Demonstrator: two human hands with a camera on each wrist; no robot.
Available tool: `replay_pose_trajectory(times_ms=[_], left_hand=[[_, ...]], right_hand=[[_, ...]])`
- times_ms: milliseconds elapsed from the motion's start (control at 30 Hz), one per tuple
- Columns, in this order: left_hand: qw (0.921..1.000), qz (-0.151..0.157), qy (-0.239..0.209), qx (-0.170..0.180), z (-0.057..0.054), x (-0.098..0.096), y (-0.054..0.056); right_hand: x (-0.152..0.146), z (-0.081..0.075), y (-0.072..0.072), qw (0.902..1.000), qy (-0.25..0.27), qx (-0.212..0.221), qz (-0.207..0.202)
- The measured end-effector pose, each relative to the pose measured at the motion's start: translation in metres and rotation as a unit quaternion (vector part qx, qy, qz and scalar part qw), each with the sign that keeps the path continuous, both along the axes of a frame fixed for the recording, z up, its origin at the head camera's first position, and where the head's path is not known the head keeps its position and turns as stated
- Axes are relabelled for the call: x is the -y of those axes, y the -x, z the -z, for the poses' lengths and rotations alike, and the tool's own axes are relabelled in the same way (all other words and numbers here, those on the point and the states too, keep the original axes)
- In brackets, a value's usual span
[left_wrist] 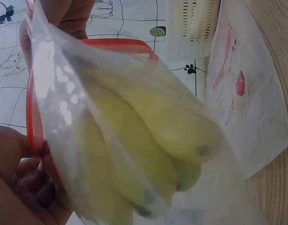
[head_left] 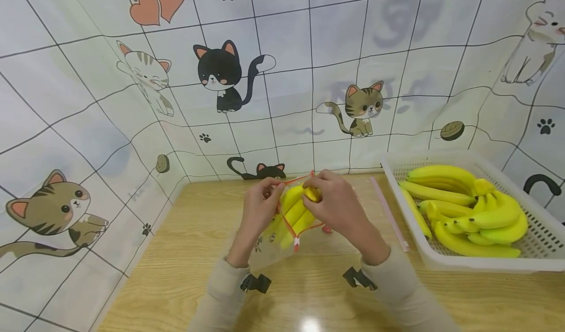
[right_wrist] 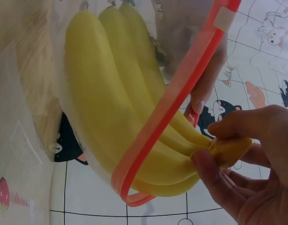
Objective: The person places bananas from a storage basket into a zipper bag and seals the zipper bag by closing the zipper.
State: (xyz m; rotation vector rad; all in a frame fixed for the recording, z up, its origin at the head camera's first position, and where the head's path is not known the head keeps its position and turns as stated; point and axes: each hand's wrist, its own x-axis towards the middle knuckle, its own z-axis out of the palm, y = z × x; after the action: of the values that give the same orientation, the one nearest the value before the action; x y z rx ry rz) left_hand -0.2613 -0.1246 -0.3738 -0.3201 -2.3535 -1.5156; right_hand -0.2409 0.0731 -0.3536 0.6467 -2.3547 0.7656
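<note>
A bunch of yellow bananas (right_wrist: pixel 120 93) sits mostly inside a clear zip bag (left_wrist: pixel 219 187) whose mouth has a red zip edge (right_wrist: pixel 158 117). My right hand (head_left: pixel 337 202) pinches the bunch's stem, which sticks out of the bag's mouth. My left hand (head_left: pixel 260 204) grips the red edge on the left side of the mouth. Through the plastic, the banana tips point down toward the bag's bottom in the left wrist view. A white slider (head_left: pixel 296 241) shows on the near side of the red edge.
To the right stands a white perforated basket (head_left: pixel 441 263) holding several more bananas (head_left: pixel 481 219). Between it and my right hand, another clear bag with a pink zip edge (head_left: pixel 390 214) lies flat on the wooden table (head_left: pixel 185 273). A cat-print sheet (head_left: pixel 287 96) covers the wall behind.
</note>
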Motion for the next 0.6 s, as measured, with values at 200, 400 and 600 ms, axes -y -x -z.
replay_pose_trajectory(times_ms=[200,400,600], left_hand=[[0.9999,0.004,0.010,0.003,-0.0025,-0.0005,-0.0008],[0.9999,0.008,0.010,0.007,-0.0055,0.0007,-0.0024],[0.9999,0.010,0.010,0.000,-0.0082,0.0025,-0.0038]], right_hand=[[0.0013,0.0024,0.0016,0.9998,0.007,0.013,-0.010],[0.0005,0.0027,0.0026,0.9985,0.017,0.039,-0.034],[0.0032,0.0040,0.0050,0.9958,0.026,0.069,-0.054]])
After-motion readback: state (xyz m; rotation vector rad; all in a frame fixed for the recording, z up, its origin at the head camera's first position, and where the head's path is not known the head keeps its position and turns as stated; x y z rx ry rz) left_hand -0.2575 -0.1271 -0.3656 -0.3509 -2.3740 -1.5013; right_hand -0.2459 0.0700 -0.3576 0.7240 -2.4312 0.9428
